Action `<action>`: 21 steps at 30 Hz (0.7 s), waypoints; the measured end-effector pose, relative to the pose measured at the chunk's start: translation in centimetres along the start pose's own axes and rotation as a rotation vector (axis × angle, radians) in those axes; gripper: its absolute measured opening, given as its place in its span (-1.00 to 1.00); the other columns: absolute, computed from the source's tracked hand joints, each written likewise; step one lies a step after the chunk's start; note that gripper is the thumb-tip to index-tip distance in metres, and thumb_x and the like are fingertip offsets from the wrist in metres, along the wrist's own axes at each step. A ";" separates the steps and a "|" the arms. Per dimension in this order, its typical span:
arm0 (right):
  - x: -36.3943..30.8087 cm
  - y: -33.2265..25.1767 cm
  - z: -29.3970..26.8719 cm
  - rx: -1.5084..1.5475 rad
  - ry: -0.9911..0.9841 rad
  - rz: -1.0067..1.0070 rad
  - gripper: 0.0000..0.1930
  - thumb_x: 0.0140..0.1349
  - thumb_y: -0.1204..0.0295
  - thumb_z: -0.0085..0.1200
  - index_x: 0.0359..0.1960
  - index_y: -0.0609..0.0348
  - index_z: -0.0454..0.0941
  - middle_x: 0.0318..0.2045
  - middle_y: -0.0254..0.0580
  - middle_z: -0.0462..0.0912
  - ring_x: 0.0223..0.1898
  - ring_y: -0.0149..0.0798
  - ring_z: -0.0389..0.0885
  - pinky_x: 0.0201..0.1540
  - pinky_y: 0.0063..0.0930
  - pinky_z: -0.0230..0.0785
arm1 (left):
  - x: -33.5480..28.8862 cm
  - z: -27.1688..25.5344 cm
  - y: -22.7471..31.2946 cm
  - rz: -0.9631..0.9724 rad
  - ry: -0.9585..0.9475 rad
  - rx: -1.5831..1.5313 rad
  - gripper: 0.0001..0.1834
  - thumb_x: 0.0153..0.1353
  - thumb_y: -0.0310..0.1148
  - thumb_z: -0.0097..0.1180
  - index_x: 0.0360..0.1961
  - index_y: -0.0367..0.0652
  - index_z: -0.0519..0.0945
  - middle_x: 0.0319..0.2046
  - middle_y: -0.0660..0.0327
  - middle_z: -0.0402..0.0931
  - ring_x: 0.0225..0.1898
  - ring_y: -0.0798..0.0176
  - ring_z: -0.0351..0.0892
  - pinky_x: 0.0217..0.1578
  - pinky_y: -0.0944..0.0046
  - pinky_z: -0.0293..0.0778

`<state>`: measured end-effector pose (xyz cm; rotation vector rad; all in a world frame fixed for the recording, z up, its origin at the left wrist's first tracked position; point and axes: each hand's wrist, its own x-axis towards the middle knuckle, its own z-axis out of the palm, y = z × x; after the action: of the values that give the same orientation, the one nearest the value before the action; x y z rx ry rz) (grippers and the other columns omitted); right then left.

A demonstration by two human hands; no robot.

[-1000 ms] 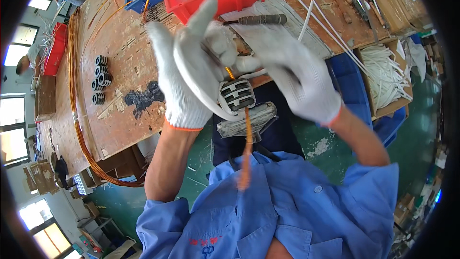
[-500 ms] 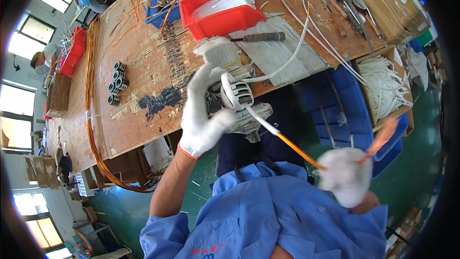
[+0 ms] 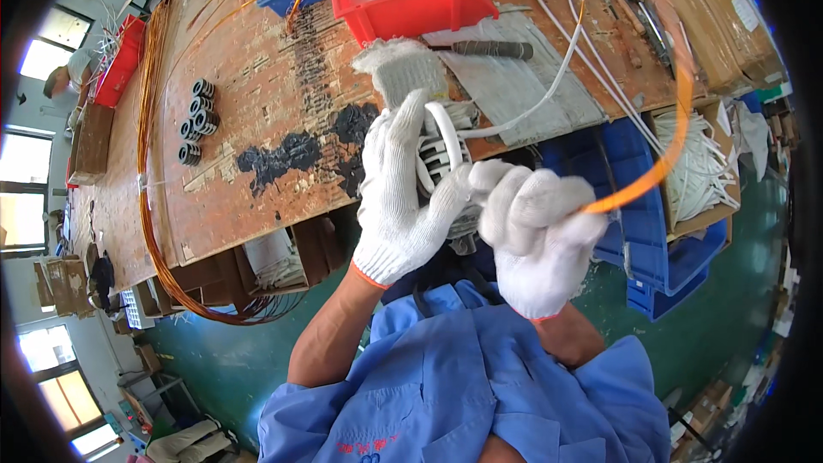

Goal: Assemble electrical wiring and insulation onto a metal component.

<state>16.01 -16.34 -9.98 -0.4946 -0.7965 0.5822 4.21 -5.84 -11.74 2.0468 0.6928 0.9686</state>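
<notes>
Both my hands wear white knit gloves. My left hand (image 3: pixel 399 197) curls its thumb and fingers round a slotted ring core (image 3: pixel 435 153) at the table's front edge. A white sleeve (image 3: pixel 451 130) loops over the core, and a white tube (image 3: pixel 531 111) runs off it to the right, ending in an orange tip. Close beside the core, my right hand (image 3: pixel 540 227) is closed on an orange wire (image 3: pixel 664 170). The wire's free part arcs up to the right, blurred by motion. My gloved fingers hide part of the core.
A red bin (image 3: pixel 420 10) of white strips stands behind the core, with a dark-handled tool (image 3: pixel 493 50) nearby. Several dark slotted rings (image 3: pixel 199 120) sit left, beside a copper wire bundle (image 3: pixel 146 163). At right are a carton of white tubes (image 3: pixel 696 163) and blue bins (image 3: pixel 656 214).
My right hand has come from the lower right up to the core, and the orange wire now arcs upward. The white sleeve's straight length below the core no longer shows.
</notes>
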 end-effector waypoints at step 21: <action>5.8 -7.9 -2.5 0.275 -0.039 0.311 -0.51 0.79 0.06 -0.43 -0.39 -0.06 0.24 -0.65 -0.51 0.14 -0.72 -0.49 -0.03 -0.58 -0.45 0.00 | 1.0 -1.2 -0.1 0.155 -0.102 0.064 -0.15 0.00 -0.09 0.72 0.23 -0.24 0.54 0.13 -0.08 0.55 0.23 -0.17 0.54 0.24 -0.10 0.52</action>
<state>23.50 -18.89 -3.75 -0.3556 -0.6665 0.9778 3.75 -4.61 -10.88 2.2160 0.5230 0.9310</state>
